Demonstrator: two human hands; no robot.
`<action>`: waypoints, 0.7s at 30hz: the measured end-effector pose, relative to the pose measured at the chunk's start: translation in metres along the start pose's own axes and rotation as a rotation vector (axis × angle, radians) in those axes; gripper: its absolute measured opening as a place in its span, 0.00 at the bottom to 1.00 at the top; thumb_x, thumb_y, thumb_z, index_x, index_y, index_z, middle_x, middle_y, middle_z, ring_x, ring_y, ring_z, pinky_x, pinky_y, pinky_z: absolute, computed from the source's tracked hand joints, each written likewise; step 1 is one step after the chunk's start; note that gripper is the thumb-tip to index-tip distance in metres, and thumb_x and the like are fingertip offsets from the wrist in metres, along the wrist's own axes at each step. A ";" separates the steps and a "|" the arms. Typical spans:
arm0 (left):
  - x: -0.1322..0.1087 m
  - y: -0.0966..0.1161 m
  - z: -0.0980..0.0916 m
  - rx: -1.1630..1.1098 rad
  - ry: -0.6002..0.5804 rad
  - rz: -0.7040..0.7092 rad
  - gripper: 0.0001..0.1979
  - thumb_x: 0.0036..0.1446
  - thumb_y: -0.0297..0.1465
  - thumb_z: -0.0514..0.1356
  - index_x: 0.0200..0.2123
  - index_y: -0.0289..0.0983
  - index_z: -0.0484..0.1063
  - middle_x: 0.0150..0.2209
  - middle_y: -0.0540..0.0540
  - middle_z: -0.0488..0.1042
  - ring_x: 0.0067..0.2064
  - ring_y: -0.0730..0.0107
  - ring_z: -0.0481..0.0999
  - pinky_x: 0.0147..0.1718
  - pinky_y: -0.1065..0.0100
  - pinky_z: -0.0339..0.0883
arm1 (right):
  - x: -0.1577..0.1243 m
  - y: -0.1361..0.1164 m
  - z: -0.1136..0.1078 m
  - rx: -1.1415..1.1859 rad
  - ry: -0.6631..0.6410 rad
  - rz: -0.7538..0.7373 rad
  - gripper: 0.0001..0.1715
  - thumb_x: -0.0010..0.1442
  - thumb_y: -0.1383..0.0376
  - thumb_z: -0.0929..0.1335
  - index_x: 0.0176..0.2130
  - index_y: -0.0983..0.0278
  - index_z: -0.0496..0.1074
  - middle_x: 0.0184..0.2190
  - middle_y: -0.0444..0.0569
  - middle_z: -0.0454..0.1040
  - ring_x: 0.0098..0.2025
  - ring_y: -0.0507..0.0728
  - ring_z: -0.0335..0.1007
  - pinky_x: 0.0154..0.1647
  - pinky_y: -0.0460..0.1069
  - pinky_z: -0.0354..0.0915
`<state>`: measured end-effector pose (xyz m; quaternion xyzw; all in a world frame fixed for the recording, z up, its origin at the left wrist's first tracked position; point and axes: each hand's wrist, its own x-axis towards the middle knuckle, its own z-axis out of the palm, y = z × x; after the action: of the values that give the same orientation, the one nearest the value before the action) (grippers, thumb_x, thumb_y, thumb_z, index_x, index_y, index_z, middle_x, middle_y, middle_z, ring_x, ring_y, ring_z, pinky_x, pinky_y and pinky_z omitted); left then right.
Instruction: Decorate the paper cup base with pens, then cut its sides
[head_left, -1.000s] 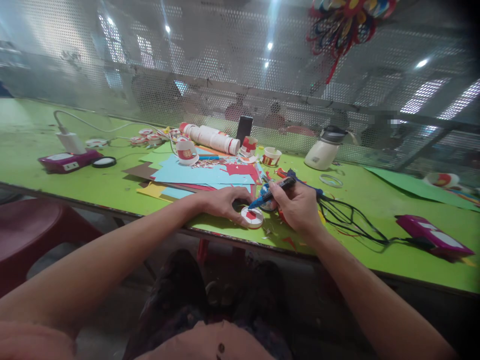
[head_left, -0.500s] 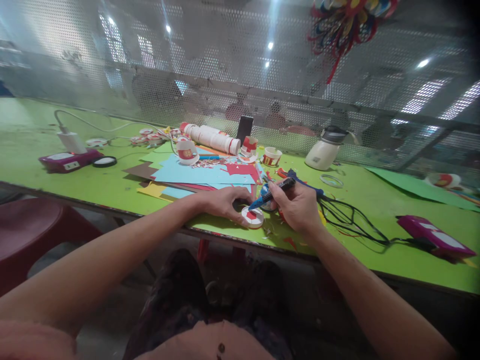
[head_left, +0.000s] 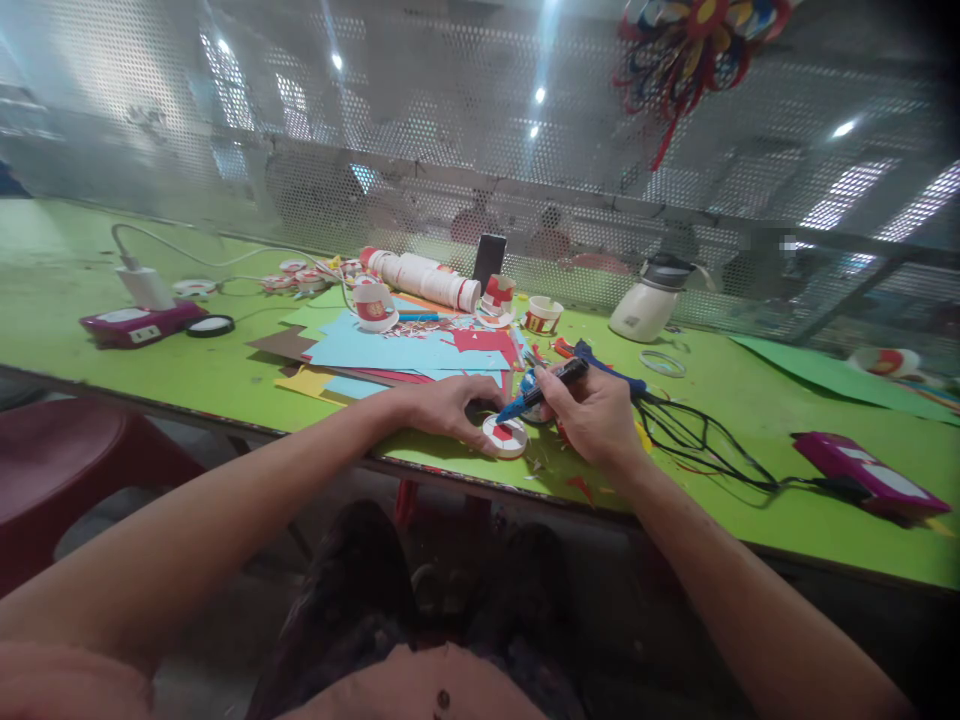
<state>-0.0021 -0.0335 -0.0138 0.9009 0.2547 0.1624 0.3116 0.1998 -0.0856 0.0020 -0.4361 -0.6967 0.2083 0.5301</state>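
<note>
A small white round disc (head_left: pixel 507 448) with a red shape at its centre lies near the front edge of the table. My left hand (head_left: pixel 450 408) grips the disc's left side between thumb and fingers; its far fingertips are partly hidden. In my right hand (head_left: pixel 600 410) is a blue and black marker pen (head_left: pixel 541 389), tilted, with its tip at the disc's upper face. Behind the hands are sheets of light blue paper (head_left: pixel 375 345) and a piece of red paper (head_left: pixel 484 342). A small blue-topped container, partly covered by my right hand, stands just behind the pen.
Paper cups (head_left: pixel 373 306), a stacked roll of white cups (head_left: pixel 420 273) and a phone (head_left: pixel 490 258) stand at the back. A cream kettle (head_left: pixel 649 300) is at right. Black cable (head_left: pixel 705 440) runs to a purple power strip (head_left: pixel 870 470); another purple strip (head_left: pixel 142 322) sits left. A red stool (head_left: pixel 67 460) stands left.
The pen tip has shifted very slightly left over the disc. Both hands otherwise keep nearly the same place, and the view has moved a little.
</note>
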 end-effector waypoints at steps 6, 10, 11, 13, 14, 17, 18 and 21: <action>0.000 -0.001 0.000 -0.004 0.002 0.016 0.23 0.46 0.45 0.67 0.42 0.38 0.73 0.42 0.48 0.73 0.45 0.62 0.70 0.44 0.68 0.61 | 0.001 0.001 -0.001 -0.042 -0.023 -0.016 0.20 0.58 0.53 0.68 0.22 0.63 0.67 0.14 0.42 0.69 0.16 0.50 0.63 0.18 0.46 0.61; 0.000 -0.001 0.000 0.010 -0.007 0.012 0.23 0.46 0.45 0.67 0.43 0.38 0.73 0.43 0.47 0.73 0.46 0.61 0.70 0.44 0.67 0.61 | 0.001 0.002 -0.001 -0.026 -0.019 0.005 0.19 0.58 0.54 0.68 0.23 0.63 0.68 0.14 0.41 0.69 0.15 0.50 0.63 0.17 0.46 0.60; 0.000 -0.001 0.000 0.014 -0.008 0.012 0.24 0.47 0.45 0.67 0.43 0.38 0.72 0.43 0.47 0.72 0.47 0.61 0.69 0.44 0.67 0.61 | 0.001 0.003 -0.001 -0.016 0.000 0.009 0.18 0.58 0.54 0.69 0.24 0.63 0.69 0.14 0.41 0.69 0.15 0.50 0.63 0.18 0.46 0.60; 0.000 0.000 0.000 0.019 -0.007 -0.001 0.25 0.46 0.46 0.67 0.44 0.37 0.72 0.44 0.46 0.72 0.47 0.60 0.69 0.44 0.67 0.61 | 0.001 0.004 -0.002 -0.006 0.069 0.005 0.18 0.58 0.54 0.69 0.24 0.64 0.70 0.14 0.41 0.69 0.16 0.50 0.63 0.18 0.45 0.61; 0.000 0.001 0.000 0.022 -0.005 -0.013 0.26 0.46 0.46 0.67 0.44 0.37 0.72 0.44 0.46 0.72 0.47 0.60 0.69 0.45 0.67 0.61 | 0.002 0.005 -0.003 -0.003 0.109 0.001 0.18 0.58 0.54 0.69 0.24 0.64 0.70 0.14 0.41 0.69 0.16 0.50 0.63 0.19 0.45 0.61; 0.000 0.001 0.000 0.026 -0.011 -0.032 0.26 0.46 0.47 0.67 0.43 0.37 0.71 0.42 0.47 0.71 0.47 0.60 0.69 0.44 0.66 0.61 | 0.003 0.006 -0.003 0.004 0.174 -0.013 0.18 0.58 0.55 0.69 0.24 0.65 0.71 0.14 0.41 0.69 0.16 0.49 0.62 0.18 0.45 0.60; 0.000 0.002 0.000 0.028 -0.011 -0.031 0.25 0.46 0.47 0.67 0.43 0.37 0.71 0.42 0.47 0.71 0.46 0.60 0.69 0.44 0.66 0.61 | 0.003 0.006 -0.003 0.005 0.169 -0.016 0.18 0.58 0.55 0.69 0.24 0.65 0.71 0.14 0.41 0.69 0.16 0.49 0.62 0.18 0.45 0.59; 0.000 0.002 0.000 0.029 -0.008 -0.023 0.25 0.46 0.47 0.66 0.43 0.37 0.71 0.43 0.46 0.71 0.46 0.60 0.69 0.44 0.66 0.61 | 0.002 0.005 -0.003 -0.005 0.144 -0.024 0.17 0.58 0.56 0.69 0.24 0.65 0.71 0.13 0.41 0.68 0.15 0.48 0.60 0.18 0.45 0.59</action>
<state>-0.0019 -0.0347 -0.0128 0.9029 0.2661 0.1516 0.3015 0.2043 -0.0816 0.0000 -0.4428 -0.6626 0.1685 0.5801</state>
